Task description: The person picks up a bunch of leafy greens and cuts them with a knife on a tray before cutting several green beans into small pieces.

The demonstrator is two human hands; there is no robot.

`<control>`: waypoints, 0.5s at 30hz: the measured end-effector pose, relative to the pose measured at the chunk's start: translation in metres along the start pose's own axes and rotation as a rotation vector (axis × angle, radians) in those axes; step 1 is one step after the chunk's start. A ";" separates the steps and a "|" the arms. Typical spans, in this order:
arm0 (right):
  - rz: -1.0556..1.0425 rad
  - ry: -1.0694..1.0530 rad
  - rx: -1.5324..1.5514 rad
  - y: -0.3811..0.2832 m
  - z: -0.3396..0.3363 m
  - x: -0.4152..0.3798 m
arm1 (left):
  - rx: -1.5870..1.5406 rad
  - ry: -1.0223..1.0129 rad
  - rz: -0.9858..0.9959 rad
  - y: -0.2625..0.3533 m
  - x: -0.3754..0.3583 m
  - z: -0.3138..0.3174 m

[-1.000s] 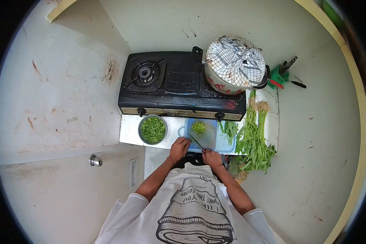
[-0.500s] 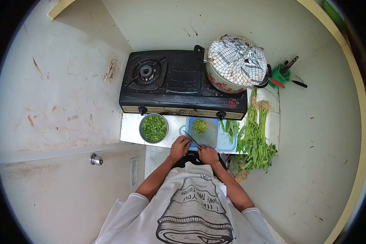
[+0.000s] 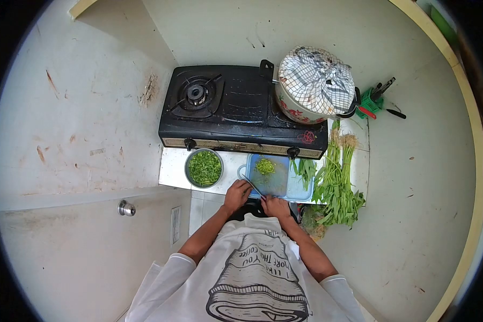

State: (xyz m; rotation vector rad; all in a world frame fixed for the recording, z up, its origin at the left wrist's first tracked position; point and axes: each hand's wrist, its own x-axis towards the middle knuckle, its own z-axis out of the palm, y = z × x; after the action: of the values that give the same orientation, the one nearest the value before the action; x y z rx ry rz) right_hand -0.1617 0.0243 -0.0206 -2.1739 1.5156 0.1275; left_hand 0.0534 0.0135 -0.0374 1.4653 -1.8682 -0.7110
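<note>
My right hand (image 3: pixel 275 206) is closed round the handle of a knife (image 3: pixel 253 186), whose blade points up and left over the near edge of the blue cutting board (image 3: pixel 280 186). Beside the blade, my left hand (image 3: pixel 238 195) has its fingers curled together. What they pinch, if anything, is too small to make out. A small heap of chopped greens (image 3: pixel 264 166) lies on the board, above the knife. To its right, a few cut leafy stems (image 3: pixel 306 169) rest on the light blue tray (image 3: pixel 297 192).
A bowl of chopped greens (image 3: pixel 204 168) stands left of the board. Long leafy bunches (image 3: pixel 342 182) lie on the right, hanging over the counter edge. Behind is a black gas stove (image 3: pixel 241 129) with a cloth-covered pot (image 3: pixel 300 114). A green utensil basket (image 3: pixel 371 102) sits at the wall.
The whole view has shifted slightly. Both hands and the knife stay in nearly the same place over the board's near edge.
</note>
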 end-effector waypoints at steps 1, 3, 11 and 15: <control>-0.015 0.007 -0.004 0.000 0.003 0.000 | -0.006 0.009 0.002 0.000 0.000 0.001; -0.017 0.034 0.010 0.001 0.005 0.005 | -0.004 0.002 -0.006 -0.001 0.000 0.002; 0.032 0.056 0.000 0.005 -0.006 0.007 | 0.004 0.017 -0.037 -0.002 -0.001 0.002; 0.074 0.069 0.054 0.010 -0.015 0.005 | 0.055 0.001 -0.005 -0.004 0.003 0.004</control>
State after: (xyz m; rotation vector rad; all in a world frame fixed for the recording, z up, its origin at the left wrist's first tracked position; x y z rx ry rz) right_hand -0.1717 0.0104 -0.0130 -2.1013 1.6194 0.0358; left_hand 0.0522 0.0095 -0.0424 1.5047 -1.8972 -0.6661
